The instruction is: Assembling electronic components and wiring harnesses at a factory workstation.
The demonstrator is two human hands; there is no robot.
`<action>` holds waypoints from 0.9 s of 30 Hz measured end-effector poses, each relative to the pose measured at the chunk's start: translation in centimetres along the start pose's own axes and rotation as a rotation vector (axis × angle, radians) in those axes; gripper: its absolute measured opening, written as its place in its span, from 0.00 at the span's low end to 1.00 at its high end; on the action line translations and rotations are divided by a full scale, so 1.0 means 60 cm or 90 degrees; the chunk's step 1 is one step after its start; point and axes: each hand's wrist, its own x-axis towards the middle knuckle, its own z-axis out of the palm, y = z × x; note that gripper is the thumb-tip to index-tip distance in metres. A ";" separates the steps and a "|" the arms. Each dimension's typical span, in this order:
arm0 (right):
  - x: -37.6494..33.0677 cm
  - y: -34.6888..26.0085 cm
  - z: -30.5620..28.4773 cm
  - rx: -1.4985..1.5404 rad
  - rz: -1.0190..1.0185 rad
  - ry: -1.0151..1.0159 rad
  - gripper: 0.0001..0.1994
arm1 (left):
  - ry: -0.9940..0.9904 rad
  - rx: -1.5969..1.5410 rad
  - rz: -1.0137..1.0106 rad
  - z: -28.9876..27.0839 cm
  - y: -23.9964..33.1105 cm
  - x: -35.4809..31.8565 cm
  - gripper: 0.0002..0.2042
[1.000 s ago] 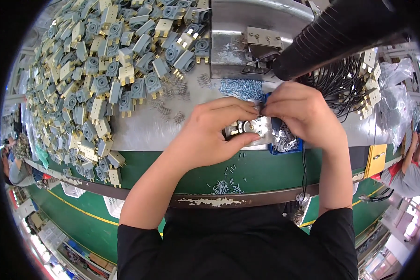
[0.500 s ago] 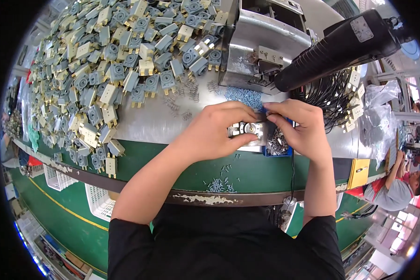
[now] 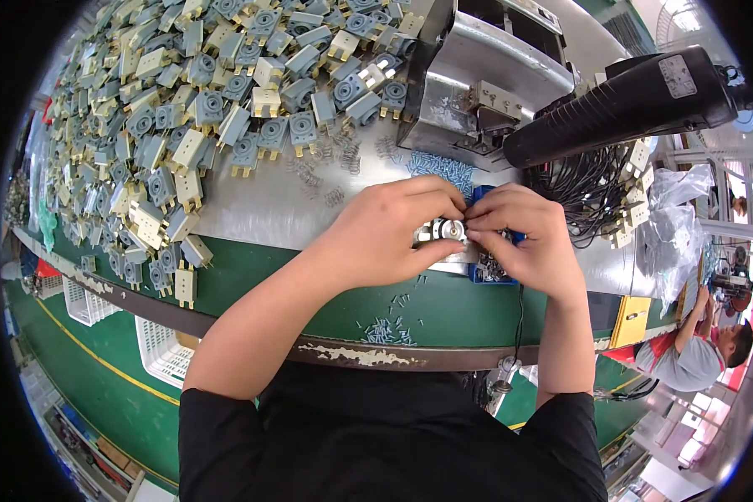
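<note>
My left hand (image 3: 393, 230) is closed around a small white and metallic part (image 3: 448, 231) with a round, dark-ringed centre, its thumb below and fingers above. My right hand (image 3: 523, 230) is pinched at the right side of that part, its fingertips meeting the edge. Whatever lies between those fingertips is too small to make out. Partly hidden under the right hand is a blue bin (image 3: 479, 274) of small metal pieces. Just beyond both hands lies a pile of blue-grey screws (image 3: 443, 170). Nearer to me, more small screws (image 3: 387, 332) are scattered on the green mat.
Grey and cream plug housings (image 3: 226, 100) with brass prongs heap up at the left. Loose springs (image 3: 333, 197) lie beside them. A metal fixture (image 3: 477, 75) and a black powered screwdriver (image 3: 611, 109) stand behind my hands. Black cords (image 3: 590, 188) bunch at the right. A co-worker (image 3: 694, 356) sits far right.
My right hand has moved left from above the blue bin to the part in my left hand. The whole view has shifted slightly; the left hand keeps its hold.
</note>
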 end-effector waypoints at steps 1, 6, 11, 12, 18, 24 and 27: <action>0.000 -0.002 -0.004 0.016 -0.019 -0.021 0.10 | 0.001 -0.001 0.004 0.001 0.000 0.001 0.13; 0.004 -0.015 -0.007 0.083 0.106 0.007 0.13 | -0.006 -0.004 -0.006 0.000 0.000 0.003 0.14; 0.021 -0.019 -0.012 0.102 0.150 -0.014 0.11 | -0.010 0.005 -0.010 0.001 -0.001 0.005 0.15; 0.021 -0.018 -0.011 0.094 0.135 -0.020 0.11 | -0.017 0.014 -0.020 0.001 0.000 0.005 0.15; 0.011 -0.015 0.008 0.074 0.130 0.035 0.12 | -0.028 0.017 -0.041 -0.001 0.000 0.005 0.17; 0.007 -0.002 0.017 0.037 0.085 0.081 0.14 | -0.012 -0.009 -0.042 0.000 0.003 0.008 0.18; 0.004 0.001 0.012 -0.131 -0.017 0.118 0.15 | -0.002 -0.020 -0.022 0.004 -0.002 0.007 0.17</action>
